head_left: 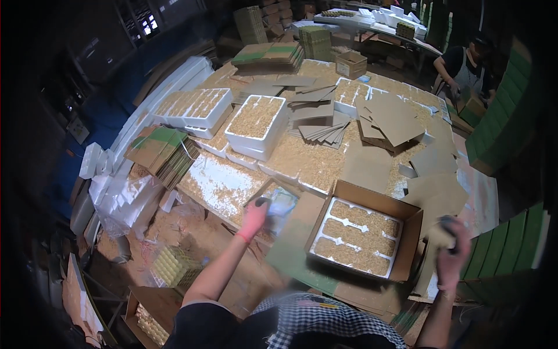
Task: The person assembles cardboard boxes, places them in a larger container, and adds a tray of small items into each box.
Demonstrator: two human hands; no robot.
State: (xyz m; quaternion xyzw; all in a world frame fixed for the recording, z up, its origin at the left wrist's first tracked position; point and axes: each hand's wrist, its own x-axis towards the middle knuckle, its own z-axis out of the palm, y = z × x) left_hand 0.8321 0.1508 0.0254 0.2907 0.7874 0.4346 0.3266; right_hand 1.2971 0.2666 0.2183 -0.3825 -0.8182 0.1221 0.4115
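My left hand (254,216), in a pink glove with dark fingers, is at a shallow cardboard box (273,185) holding bluish-white plastic packets (283,200). Its fingers look curled together; whatever is in them is hidden. In front of me an open cardboard carton (367,192) contains a white foam tray (326,228) with several compartments full of tan, grainy filling (357,237). My right hand (452,256), gloved alike and slightly blurred, is just right of that carton. Thumb and fingers stand apart there, beside a brown cardboard flap (437,241).
Loose cardboard sheets (395,119) lie across the table beyond the carton. White foam boxes (256,125) with tan filling stand further left. Flattened cartons (160,151) are stacked at left, and green-marked cardboard (503,247) stands at right. A co-worker (468,72) handles a box at far right.
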